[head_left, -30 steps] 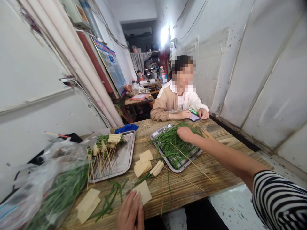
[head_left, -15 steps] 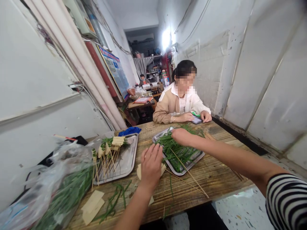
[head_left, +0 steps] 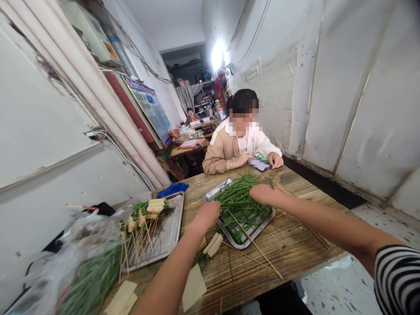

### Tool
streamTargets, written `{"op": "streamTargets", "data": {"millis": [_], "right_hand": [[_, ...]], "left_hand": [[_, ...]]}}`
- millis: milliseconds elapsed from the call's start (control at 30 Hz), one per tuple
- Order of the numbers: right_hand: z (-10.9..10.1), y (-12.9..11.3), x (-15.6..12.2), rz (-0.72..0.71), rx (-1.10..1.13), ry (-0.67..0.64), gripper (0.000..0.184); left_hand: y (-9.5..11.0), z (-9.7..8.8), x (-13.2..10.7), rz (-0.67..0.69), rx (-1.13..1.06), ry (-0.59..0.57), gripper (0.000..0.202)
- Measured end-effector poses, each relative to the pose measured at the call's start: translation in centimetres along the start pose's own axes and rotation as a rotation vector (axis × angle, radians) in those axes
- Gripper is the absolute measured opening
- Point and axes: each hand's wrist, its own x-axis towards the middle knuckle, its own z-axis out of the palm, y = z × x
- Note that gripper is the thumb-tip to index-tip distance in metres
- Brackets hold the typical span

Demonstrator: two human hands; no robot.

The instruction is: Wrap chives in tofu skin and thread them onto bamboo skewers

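My right hand (head_left: 262, 193) rests on a heap of green chives (head_left: 234, 202) in a steel tray (head_left: 253, 230), its fingers curled down into the stalks. My left hand (head_left: 206, 215) hovers at the tray's near left rim, fingers bent down and hidden behind the back of the hand. Just below it lie rolled tofu strips (head_left: 213, 244), and a flat tofu sheet (head_left: 193, 286) lies nearer the table edge. Loose bamboo skewers (head_left: 257, 251) slant from the tray across the wooden table (head_left: 295, 240).
A second steel tray (head_left: 170, 227) at the left holds finished chive-and-tofu skewers (head_left: 144, 214). A plastic bag of chives (head_left: 82, 271) fills the near left. A blue cloth (head_left: 172, 189) lies behind. A person (head_left: 226, 146) sits opposite, hands on a phone (head_left: 259, 164).
My left hand left the tofu sheet at the near edge and reached forward to the chive tray. My right hand stayed on the chives, shifting slightly. The view tilted a little.
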Motion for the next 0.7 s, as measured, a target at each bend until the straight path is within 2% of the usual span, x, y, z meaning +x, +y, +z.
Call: {"op": "streamTargets", "data": {"millis": [100, 233, 367, 567, 700], "right_hand": [[-0.8, 0.2, -0.5, 0.013, 0.051, 0.066, 0.024], [-1.9, -2.2, -0.2, -0.177, 0.228, 0.163, 0.032], [-2.0, -4.1, 0.1, -0.253, 0.329, 0.105, 0.021], [-1.9, -3.5, -0.6, -0.355, 0.509, 0.021, 0.017], [-2.3, -3.1, -1.3, -0.332, 0.682, -0.006, 0.013]], "left_hand": [[-0.1, -1.2, -0.1, -0.005, 0.043, -0.020, 0.026], [1.5, -2.2, 0.0, 0.048, 0.066, 0.003, 0.028], [2.3, -2.6, -0.6, 0.135, 0.067, 0.034, 0.028], [1.8, -2.5, -2.0, 0.238, 0.025, 0.063, 0.025], [1.7, -1.8, -2.5, 0.286, -0.054, 0.076, 0.024]]}}
